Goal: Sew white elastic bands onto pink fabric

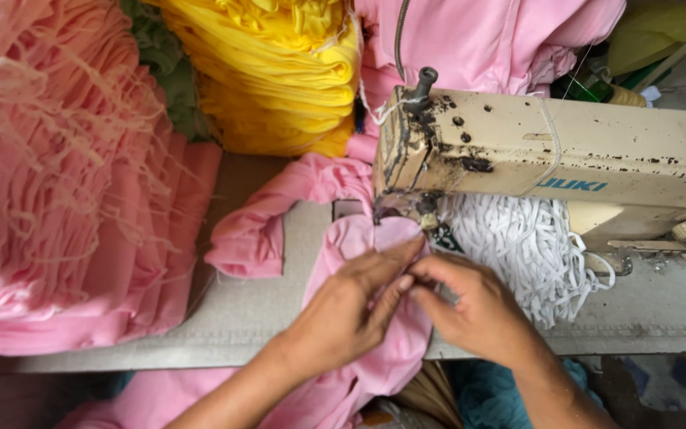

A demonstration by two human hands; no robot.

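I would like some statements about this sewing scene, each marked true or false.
1. Both hands hold pink cloth at the sewing machine. True: the left hand and the right hand meet on it just in front of the needle area.
2. The folded stack behind the machine head is blue. False: the stack is yellow.
3. White elastic lies under the machine arm. True.
4. The pile at the far left is green. False: the pile is pink, with frayed threads.
5. The right hand rests on the handwheel. False: it is on the pink cloth.
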